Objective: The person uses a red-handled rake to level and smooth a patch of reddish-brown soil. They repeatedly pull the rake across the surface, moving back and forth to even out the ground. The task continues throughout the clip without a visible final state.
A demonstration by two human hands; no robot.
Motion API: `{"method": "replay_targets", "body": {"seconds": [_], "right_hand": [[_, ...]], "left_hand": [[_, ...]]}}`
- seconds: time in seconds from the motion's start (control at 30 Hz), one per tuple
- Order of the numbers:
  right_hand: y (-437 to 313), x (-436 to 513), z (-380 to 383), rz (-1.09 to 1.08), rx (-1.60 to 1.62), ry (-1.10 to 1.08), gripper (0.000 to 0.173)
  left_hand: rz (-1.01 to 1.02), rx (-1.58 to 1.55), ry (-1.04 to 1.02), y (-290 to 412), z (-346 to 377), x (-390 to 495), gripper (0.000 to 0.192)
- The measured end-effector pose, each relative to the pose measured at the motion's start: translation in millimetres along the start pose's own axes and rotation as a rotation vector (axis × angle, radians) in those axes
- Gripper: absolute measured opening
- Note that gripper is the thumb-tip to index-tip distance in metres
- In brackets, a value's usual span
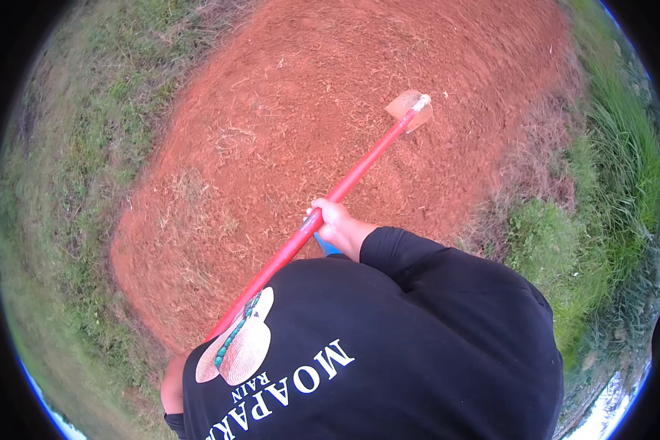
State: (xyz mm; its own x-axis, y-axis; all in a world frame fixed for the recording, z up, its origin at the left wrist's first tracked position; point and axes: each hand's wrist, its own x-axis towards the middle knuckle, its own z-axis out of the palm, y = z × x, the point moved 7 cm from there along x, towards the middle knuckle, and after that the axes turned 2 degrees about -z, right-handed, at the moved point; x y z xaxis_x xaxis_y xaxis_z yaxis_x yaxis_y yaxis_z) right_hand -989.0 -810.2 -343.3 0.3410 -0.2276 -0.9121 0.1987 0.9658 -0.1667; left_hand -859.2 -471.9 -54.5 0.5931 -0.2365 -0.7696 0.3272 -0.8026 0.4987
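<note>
A hoe with a long red handle runs slantwise from my left side up to the right. Its metal blade, coated with reddish soil, is at the far end against the ground; whether it touches is hard to tell. My right hand wraps around the middle of the handle. At the lower left only the wrist and edge of my left hand show beside my torso. Its fingers and the near end of the handle are hidden behind my black printed shirt.
Loose red soil with dry roots and straw lies ahead. Low grass borders it on the left. Dry weeds and tall green grass edge the right. Something blue shows partly below my right hand.
</note>
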Motion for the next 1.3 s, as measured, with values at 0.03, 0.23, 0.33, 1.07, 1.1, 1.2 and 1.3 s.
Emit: {"method": "replay_targets", "body": {"seconds": [0.03,0.23,0.33,1.07,1.1,1.2,1.3], "right_hand": [[-15.3,4.4,-2.1,-0.01,0.004,0.018,0.009],[-0.6,28.6,9.8,0.043,0.097,0.025,0.007],[48.3,29.0,22.4,0.115,0.081,-0.024,0.007],[117.3,-11.2,9.0,0.199,-0.06,-0.136,0.01],[122.5,-9.9,4.0,0.19,-0.102,-0.09,0.01],[124.0,-8.1,4.0,0.226,-0.03,-0.158,0.006],[87.7,-5.2,-6.7,0.126,0.044,-0.117,0.007]], "left_hand": [[-0.01,0.012,-0.027,6.0,15.1,9.0,0.032],[0.041,0.42,0.026,55.0,23.0,6.3,0.032],[0.006,0.564,0.093,58.4,-17.4,-38.8,0.032],[0.017,0.809,0.104,40.3,-71.2,-78.6,0.033],[0.002,0.773,0.109,34.3,-76.4,-80.1,0.032],[-0.023,0.602,0.093,14.4,-75.6,-70.7,0.032],[0.0,0.224,0.009,0.4,-49.9,-50.6,0.032]]}}
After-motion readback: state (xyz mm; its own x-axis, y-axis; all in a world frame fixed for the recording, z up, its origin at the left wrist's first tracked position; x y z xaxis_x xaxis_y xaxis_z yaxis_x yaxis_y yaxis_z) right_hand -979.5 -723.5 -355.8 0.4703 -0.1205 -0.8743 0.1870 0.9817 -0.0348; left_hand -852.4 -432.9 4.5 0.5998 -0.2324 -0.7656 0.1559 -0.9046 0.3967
